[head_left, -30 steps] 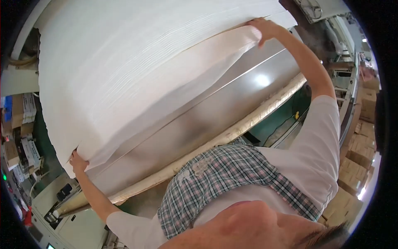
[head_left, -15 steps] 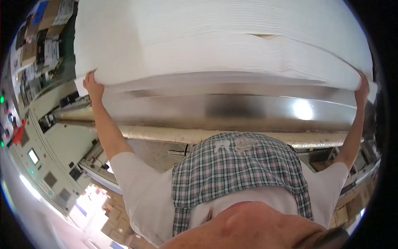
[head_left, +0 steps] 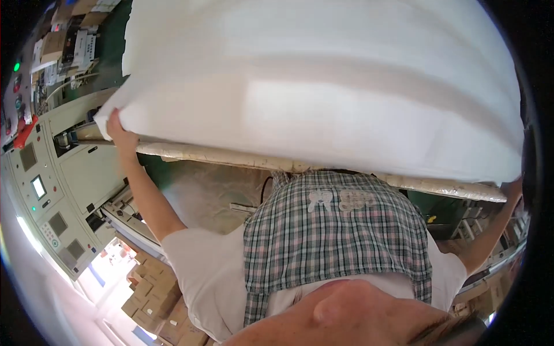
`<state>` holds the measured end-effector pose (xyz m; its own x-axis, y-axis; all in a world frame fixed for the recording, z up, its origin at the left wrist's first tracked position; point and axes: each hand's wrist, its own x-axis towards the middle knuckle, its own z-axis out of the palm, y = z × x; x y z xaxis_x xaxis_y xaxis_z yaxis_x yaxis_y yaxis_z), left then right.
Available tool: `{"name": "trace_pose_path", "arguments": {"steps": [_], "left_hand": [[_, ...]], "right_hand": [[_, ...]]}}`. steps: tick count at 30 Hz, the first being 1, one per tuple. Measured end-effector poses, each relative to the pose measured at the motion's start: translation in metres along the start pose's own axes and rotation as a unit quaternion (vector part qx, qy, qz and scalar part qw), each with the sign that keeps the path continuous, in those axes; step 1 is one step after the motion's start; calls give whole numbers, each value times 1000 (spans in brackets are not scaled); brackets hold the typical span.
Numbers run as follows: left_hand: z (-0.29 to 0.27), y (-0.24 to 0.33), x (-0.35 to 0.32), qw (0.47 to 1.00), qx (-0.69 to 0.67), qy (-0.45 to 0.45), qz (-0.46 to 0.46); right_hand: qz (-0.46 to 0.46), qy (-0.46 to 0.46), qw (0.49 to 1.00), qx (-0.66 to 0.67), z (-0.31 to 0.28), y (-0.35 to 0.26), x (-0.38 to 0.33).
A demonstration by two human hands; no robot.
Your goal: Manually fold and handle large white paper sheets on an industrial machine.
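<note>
A wide white sheet of soft, cloth-like material spans the view before me, its near edge drawn toward my body. My left hand grips its near left corner, thumb on top and the other fingers partly hidden beneath. At the near right corner, my right hand holds the sheet's edge; most of its fingers are hidden by the sheet and the dark rim of the picture. Both arms are spread wide. The sheet covers the metal surface under it.
A padded, film-wrapped bar runs along the front edge, against my checked apron. Control cabinets with a small screen stand at left. Cardboard boxes are stacked at lower left, and more boxes at upper left.
The sheet's near edge has come toward me, hiding the layered white stack and the shiny metal surface. Both hands have moved nearer my body, the right one further than the left.
</note>
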<state>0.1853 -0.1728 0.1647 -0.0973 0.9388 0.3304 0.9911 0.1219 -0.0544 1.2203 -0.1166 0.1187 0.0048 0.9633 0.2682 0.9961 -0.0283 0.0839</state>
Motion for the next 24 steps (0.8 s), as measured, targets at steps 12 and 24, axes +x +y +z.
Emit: {"name": "trace_pose_path", "arguments": {"steps": [12, 24], "left_hand": [[135, 18, -56, 997, 6, -69, -35], [134, -2, -31, 999, 29, -33, 13]], "right_hand": [[-68, -8, 994, -79, 122, 68, -30], [-28, 26, 998, -43, 98, 30, -27]]}}
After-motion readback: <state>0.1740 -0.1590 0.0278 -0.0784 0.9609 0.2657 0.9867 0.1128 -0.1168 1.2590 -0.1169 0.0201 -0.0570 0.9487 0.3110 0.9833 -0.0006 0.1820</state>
